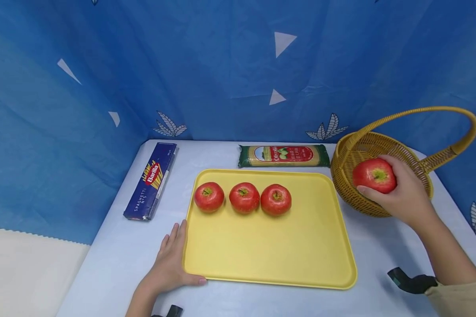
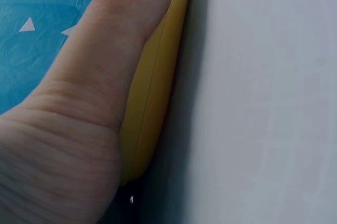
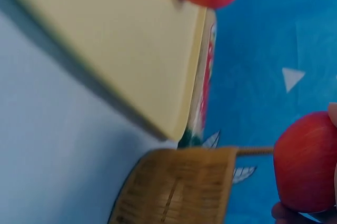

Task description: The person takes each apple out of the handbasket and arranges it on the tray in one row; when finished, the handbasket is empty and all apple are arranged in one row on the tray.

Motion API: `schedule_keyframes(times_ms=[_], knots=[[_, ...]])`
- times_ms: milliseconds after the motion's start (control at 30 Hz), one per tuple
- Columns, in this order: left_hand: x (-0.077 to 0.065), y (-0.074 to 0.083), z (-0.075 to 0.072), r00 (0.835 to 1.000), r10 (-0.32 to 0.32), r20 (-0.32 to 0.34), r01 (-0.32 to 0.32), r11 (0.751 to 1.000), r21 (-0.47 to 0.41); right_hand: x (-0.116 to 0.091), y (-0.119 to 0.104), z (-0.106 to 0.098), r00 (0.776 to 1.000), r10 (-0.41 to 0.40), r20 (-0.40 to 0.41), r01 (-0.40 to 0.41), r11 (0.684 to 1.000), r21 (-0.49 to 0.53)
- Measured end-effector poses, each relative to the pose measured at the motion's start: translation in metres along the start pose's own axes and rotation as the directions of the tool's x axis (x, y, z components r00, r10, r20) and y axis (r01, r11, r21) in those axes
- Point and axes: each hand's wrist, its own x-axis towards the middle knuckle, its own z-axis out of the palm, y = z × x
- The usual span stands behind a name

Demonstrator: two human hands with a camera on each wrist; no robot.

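My right hand grips a red apple over the mouth of a wicker basket, with the thumb on the near side of the fruit. In the right wrist view this apple shows at the right edge, partly cut off. My left hand lies with fingers spread along the left edge of a yellow tray, its thumb at the near rim. On the tray, three red apples stand in a row: a left one, a middle one and a right one.
A blue spaghetti box lies left of the tray. Behind the tray is a green and yellow pasta packet. The basket's tall handle arches up at the right. A blue curtain hangs along the back of the white table.
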Motion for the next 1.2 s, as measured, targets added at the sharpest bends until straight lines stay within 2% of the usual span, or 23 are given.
schedule_keyframes(times_ms=[200,567,933,1067,1200], knots=[[0.000,0.000,0.000,1.000,-0.009,0.002,0.009,1.000,-0.004,-0.006,-0.021,0.005,0.997,-0.053,0.054,0.051,0.998,0.046],[0.000,0.000,0.001,1.000,0.002,-0.011,-0.002,1.000,0.002,-0.010,-0.049,0.028,0.979,-0.072,0.190,0.056,0.994,0.089],[0.001,-0.002,0.002,1.000,0.004,-0.012,-0.004,1.000,0.010,-0.011,-0.058,0.060,0.924,-0.112,0.366,0.084,0.992,0.093],[0.000,-0.002,0.002,1.000,-0.001,-0.011,0.001,1.000,0.002,-0.010,-0.057,0.071,0.904,-0.113,0.412,0.093,0.993,0.070],[0.000,0.000,0.001,1.000,0.000,-0.011,0.000,1.000,-0.004,-0.008,-0.056,0.079,0.893,-0.098,0.438,0.090,0.995,0.039]])
